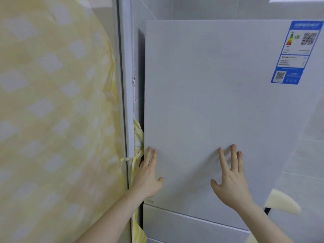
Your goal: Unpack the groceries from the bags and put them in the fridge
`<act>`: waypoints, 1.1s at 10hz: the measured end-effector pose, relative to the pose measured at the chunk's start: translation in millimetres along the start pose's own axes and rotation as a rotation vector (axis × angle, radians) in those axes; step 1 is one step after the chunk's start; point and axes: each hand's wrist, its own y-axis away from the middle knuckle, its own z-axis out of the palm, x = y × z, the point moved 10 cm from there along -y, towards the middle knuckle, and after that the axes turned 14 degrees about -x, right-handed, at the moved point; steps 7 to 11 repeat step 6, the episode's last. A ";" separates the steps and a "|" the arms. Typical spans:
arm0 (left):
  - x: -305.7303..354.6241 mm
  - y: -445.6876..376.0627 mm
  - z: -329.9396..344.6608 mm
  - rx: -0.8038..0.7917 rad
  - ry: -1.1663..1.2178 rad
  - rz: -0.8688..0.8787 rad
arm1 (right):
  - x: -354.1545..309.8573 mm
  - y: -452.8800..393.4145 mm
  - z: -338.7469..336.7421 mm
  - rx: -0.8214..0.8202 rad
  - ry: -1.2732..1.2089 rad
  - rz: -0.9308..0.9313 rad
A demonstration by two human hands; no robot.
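The fridge's upper door (210,93) fills the view, pale grey and flush with the fridge body. My left hand (149,174) lies flat against its lower left edge with fingers straight. My right hand (231,174) presses flat on the door's lower middle, fingers spread. Neither hand holds anything. A lower fridge door (184,227) begins just beneath the hands. No groceries or bags are in view.
A blue energy label (296,51) sticks to the door's upper right. A yellow patterned curtain (52,120) hangs behind a glass door and its white frame (127,85) at the left, close to the fridge's side. Tiled wall lies at the right.
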 end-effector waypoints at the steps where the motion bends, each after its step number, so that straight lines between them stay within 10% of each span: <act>1: -2.0 -1.6 8.6 -0.019 -0.018 0.008 | 1.0 -1.8 5.6 -0.001 0.041 0.012; 11: 24.1 22.7 -13.9 0.005 -0.118 0.031 | -15.3 17.9 -10.0 -0.085 0.004 0.052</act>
